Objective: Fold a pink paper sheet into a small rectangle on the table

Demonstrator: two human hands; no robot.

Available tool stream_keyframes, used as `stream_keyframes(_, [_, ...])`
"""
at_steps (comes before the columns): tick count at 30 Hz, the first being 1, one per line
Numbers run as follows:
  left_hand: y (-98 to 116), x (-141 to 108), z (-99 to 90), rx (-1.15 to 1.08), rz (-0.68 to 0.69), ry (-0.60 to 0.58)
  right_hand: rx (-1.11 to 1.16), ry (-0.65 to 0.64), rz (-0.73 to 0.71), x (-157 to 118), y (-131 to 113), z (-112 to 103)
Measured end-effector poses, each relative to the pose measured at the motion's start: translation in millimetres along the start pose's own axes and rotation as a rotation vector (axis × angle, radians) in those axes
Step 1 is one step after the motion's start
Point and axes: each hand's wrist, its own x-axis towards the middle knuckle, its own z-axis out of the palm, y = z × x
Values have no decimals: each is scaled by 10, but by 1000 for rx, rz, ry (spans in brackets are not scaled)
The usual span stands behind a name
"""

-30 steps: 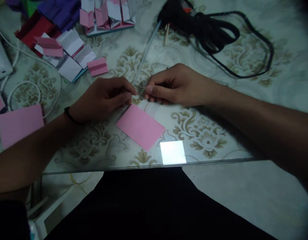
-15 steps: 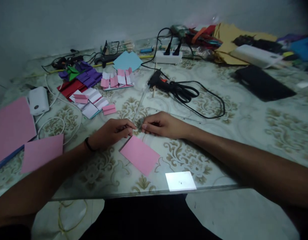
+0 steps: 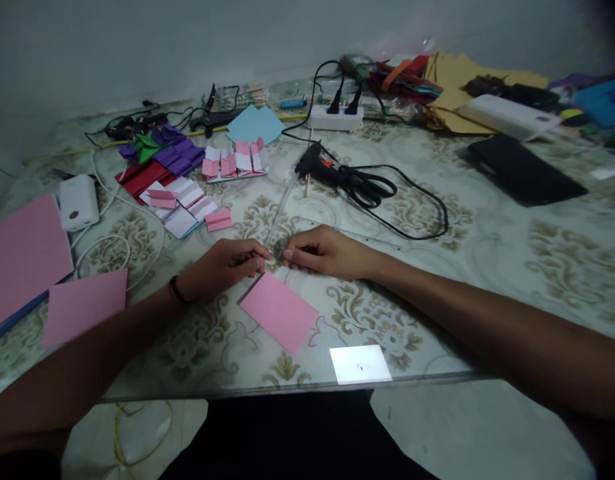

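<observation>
My left hand point(image 3: 226, 269), with a dark band at the wrist, rests on the table just above a pink sheet of paper point(image 3: 279, 312). Its fingers are curled in, thumb close to the index finger. Facing it across a small gap, my right hand point(image 3: 327, 252) has thumb and fingertips pinched together. Anything between the fingers of either hand is too small to make out. A clear glue stick point(image 3: 280, 212) pokes out of a black glue gun point(image 3: 317, 165) and points down toward both hands.
Folded pink and white paper pieces point(image 3: 180, 203) lie left of centre, near purple folded paper point(image 3: 180, 155). A white power strip point(image 3: 336, 118) feeds black cables at the back. Pink sheets point(image 3: 24, 257) and a white device point(image 3: 78, 202) are at left; a black flat case point(image 3: 524, 170) lies right.
Both hands hold nearly the same pose and place. The view has shifted very slightly; no object has visibly moved on the table.
</observation>
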Motion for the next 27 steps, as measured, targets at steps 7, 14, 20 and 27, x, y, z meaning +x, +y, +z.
stream_keyframes(7, [20,0,-8,16,2,-9,-5,-2,-2,5,-7,-5])
stream_keyframes(14, [5,2,-4,4,3,-16,-16,-3,-8,1,-4,0])
stream_keyframes(20, [-4,-1,3,0,-37,-13,-11,2,13,0,-7,4])
stream_keyframes(27, [3,0,1,2,-18,-25,-13,-2,11,-1,7,5])
